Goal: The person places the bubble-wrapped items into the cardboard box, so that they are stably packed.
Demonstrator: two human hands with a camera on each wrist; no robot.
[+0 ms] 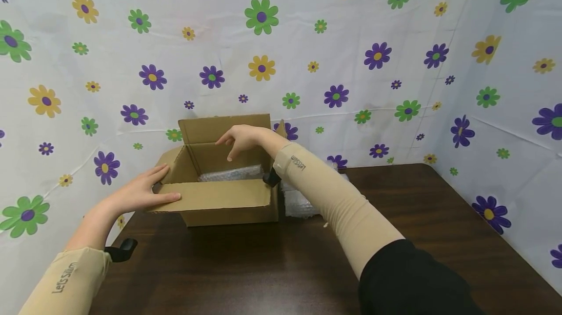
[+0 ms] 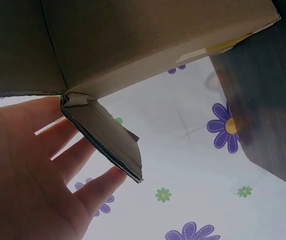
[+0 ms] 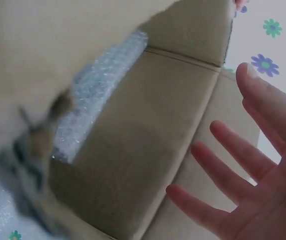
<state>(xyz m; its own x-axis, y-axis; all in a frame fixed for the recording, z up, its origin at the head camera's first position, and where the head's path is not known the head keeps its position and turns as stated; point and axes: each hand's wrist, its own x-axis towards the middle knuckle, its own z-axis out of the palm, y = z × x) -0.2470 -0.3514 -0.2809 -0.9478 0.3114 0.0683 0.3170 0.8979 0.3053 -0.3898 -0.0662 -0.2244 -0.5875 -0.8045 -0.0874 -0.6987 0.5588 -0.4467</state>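
An open cardboard box stands on the table, its flaps spread outward. My left hand rests at the box's left front corner, its thumb lying along the front flap and its fingers against the left flap. Those fingers look fairly straight in the left wrist view. Over the box opening hovers my right hand, fingers spread and loosely bent, holding nothing. Inside the box lies a bubble-wrapped bundle; what the wrap covers cannot be made out.
More bubble-wrapped items sit against the box's right side, partly behind my right forearm. The brown wooden table extends to the right and front. A flower-patterned white cloth hangs close behind the box.
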